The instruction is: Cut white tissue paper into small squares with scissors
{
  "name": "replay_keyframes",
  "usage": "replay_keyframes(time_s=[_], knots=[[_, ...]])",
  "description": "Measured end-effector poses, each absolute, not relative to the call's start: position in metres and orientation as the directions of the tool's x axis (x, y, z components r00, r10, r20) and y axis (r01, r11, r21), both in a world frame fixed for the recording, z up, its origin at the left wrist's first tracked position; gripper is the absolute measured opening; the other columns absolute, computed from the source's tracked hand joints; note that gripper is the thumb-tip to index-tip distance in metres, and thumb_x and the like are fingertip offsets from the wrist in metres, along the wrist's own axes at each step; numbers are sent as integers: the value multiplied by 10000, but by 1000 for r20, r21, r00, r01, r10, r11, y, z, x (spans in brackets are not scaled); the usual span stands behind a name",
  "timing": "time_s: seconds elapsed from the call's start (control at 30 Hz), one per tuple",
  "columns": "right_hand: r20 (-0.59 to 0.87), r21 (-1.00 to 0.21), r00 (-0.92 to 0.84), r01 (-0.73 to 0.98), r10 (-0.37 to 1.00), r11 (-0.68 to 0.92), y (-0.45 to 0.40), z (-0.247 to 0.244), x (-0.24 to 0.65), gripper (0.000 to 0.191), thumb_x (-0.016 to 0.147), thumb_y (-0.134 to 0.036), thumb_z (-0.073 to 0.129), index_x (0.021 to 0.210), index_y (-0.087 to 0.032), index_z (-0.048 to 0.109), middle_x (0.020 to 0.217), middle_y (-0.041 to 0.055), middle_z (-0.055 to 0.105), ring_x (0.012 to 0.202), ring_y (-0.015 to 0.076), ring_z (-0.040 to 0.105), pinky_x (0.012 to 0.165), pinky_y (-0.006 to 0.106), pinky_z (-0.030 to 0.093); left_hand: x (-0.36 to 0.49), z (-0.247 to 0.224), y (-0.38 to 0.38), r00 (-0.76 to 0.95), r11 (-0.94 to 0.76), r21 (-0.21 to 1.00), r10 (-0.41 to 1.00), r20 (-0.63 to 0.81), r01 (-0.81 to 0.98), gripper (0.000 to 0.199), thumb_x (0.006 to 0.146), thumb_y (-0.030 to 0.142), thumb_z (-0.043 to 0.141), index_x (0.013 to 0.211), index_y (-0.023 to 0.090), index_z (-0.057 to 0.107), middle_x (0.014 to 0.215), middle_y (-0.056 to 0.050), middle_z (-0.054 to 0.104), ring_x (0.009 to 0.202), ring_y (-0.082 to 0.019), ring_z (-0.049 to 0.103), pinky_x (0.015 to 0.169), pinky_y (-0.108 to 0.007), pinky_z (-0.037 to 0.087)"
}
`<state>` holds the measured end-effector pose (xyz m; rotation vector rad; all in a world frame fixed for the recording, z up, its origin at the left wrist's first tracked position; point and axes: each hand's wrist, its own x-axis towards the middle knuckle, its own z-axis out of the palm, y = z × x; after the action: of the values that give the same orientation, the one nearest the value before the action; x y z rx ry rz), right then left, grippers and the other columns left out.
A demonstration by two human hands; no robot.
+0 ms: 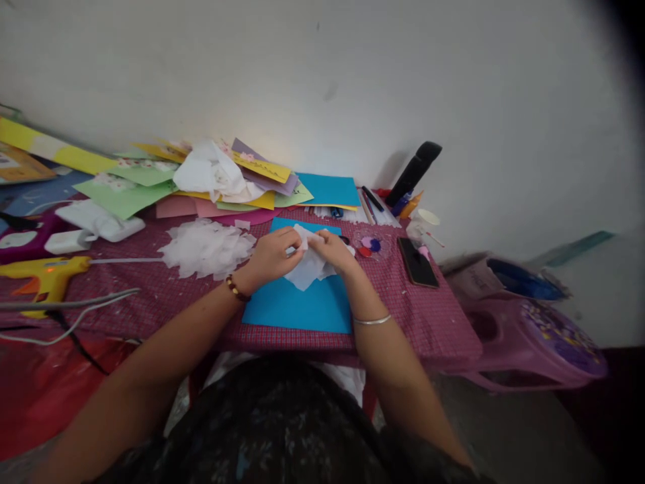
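White tissue paper (304,272) is pinched between both hands over a blue sheet of card (297,306) lying on the table. My left hand (276,254) is closed on the paper's left side, its fingertips at the upper edge. From the right, my right hand (332,250) grips the same paper with thumb and fingers, hiding part of it. Just left of the card lies a loose pile of white paper pieces (206,247). Small red, pink and dark blue round pieces (370,246) lie to the right of my right hand.
A yellow glue gun (48,279) with cords lies at the left. Coloured cards (141,185) are heaped along the wall. A phone (418,262), pens (371,202) and a paint bottle (411,204) are at the right. A pink stool (529,343) stands beyond the table's right edge.
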<state>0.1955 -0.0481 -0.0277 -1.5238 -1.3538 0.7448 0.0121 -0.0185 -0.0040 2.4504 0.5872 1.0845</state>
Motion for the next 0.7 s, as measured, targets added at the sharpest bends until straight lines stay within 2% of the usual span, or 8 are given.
replay_keyframes(time_s=[0.1, 0.17, 0.23, 0.3, 0.4, 0.57, 0.63, 0.7], knots=[[114, -927, 166, 372, 980, 45, -49, -30, 196, 195, 682, -370, 656, 652, -191, 585, 572, -46, 525, 539, 126, 467, 496, 234, 354, 15, -3, -23, 681, -754, 639, 547, 486, 150, 192, 809, 274, 588, 655, 182, 519, 702, -23, 596, 683, -151, 544, 644, -280, 417], [151, -928, 170, 365, 974, 80, -50, -28, 194, 188, 699, -368, 629, 658, -196, 565, 573, -46, 517, 531, 128, 464, 494, 237, 361, 16, -3, -21, 724, -580, 806, 605, 332, 116, 322, 840, 426, 567, 643, 171, 552, 642, -23, 598, 603, -135, 542, 569, -253, 412], [236, -913, 210, 383, 949, 142, -52, -23, 189, 182, 739, -375, 583, 691, -204, 546, 613, -37, 523, 564, 137, 479, 523, 244, 377, 16, -5, -16, 737, -375, 922, 650, 186, 98, 517, 880, 586, 440, 621, 158, 570, 595, -44, 600, 529, -129, 543, 505, -241, 410], [339, -881, 251, 421, 907, 213, -54, -17, 183, 153, 774, -358, 540, 739, -209, 540, 666, -26, 532, 617, 149, 501, 567, 253, 395, 16, -8, -8, 707, -239, 967, 698, 113, 82, 661, 883, 694, 304, 600, 154, 559, 584, -72, 607, 487, -135, 553, 476, -249, 427], [463, -820, 242, 482, 853, 308, -59, -12, 171, 109, 791, -315, 525, 776, -213, 560, 744, -3, 570, 716, 176, 548, 665, 279, 435, 17, -13, 0, 665, -46, 999, 746, 40, -9, 671, 828, 763, 353, 700, 147, 585, 658, -84, 639, 547, -165, 606, 524, -282, 492], [553, -749, 174, 532, 814, 395, -62, -14, 158, 42, 769, -241, 567, 761, -221, 603, 799, 9, 606, 811, 193, 593, 783, 304, 459, 18, -14, -2, 598, -192, 980, 781, 181, -46, 488, 815, 634, 547, 887, 155, 607, 786, -40, 638, 656, -148, 578, 562, -246, 465], [552, -749, 183, 537, 813, 388, -61, -15, 158, 42, 761, -226, 566, 751, -221, 607, 796, 13, 617, 811, 196, 597, 779, 306, 459, 17, -12, -4, 603, -247, 969, 773, 198, -1, 417, 780, 558, 638, 865, 150, 612, 756, -19, 617, 634, -134, 538, 537, -225, 419], [536, -763, 212, 536, 817, 362, -60, -16, 160, 46, 762, -238, 568, 748, -219, 607, 788, 16, 631, 801, 200, 598, 768, 310, 459, 15, -12, -5, 606, -302, 952, 766, 214, 45, 379, 804, 528, 620, 791, 150, 596, 696, -3, 581, 602, -125, 496, 510, -220, 370]])
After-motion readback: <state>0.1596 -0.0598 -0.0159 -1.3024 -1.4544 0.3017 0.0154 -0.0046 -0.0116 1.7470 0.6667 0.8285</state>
